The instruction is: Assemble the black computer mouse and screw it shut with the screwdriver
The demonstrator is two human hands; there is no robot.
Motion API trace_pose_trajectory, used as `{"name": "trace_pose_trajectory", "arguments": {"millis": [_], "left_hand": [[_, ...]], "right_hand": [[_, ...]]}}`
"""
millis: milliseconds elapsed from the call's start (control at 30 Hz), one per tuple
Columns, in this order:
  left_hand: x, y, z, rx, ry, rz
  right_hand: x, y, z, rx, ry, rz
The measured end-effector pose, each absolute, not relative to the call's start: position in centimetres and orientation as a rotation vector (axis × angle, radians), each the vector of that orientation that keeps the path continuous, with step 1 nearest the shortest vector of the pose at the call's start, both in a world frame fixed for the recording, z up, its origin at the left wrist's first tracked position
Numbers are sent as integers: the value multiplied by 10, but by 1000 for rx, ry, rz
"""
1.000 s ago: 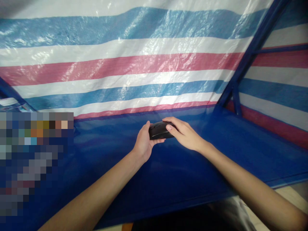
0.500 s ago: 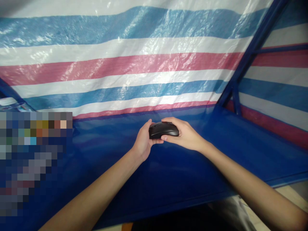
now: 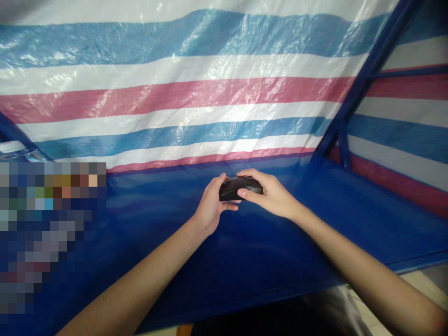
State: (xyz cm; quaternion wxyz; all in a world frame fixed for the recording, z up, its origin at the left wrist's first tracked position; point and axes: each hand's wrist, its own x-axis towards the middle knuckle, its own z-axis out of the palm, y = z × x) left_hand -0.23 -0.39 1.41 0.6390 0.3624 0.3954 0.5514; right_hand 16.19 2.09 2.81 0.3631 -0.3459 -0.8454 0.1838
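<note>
In the head view, I hold a black mouse (image 3: 229,190) at the centre of the frame. My left hand (image 3: 209,205) grips its left end; my right hand (image 3: 276,196) is closed around its right end, thumb on the near side. Below is a blue table (image 3: 252,252); a striped sheet (image 3: 175,98) fills the upper part.

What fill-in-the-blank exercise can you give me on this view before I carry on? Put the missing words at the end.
1. The left hand and right hand hold a mouse whose colour is ____.
2. The table below them is coloured ____.
3. The sheet behind the table has a pattern of red, blue and white ____.
4. The mouse's end nearer the picture's right edge is in the ____ hand.

Missing words: black; blue; stripes; right.
</note>
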Motion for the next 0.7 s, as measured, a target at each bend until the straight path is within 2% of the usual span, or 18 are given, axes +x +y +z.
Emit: {"name": "trace_pose_trajectory", "arguments": {"millis": [700], "left_hand": [[-3,-2,12,732,966,1290]], "right_hand": [[166,28,19,-817,-2448,399]]}}
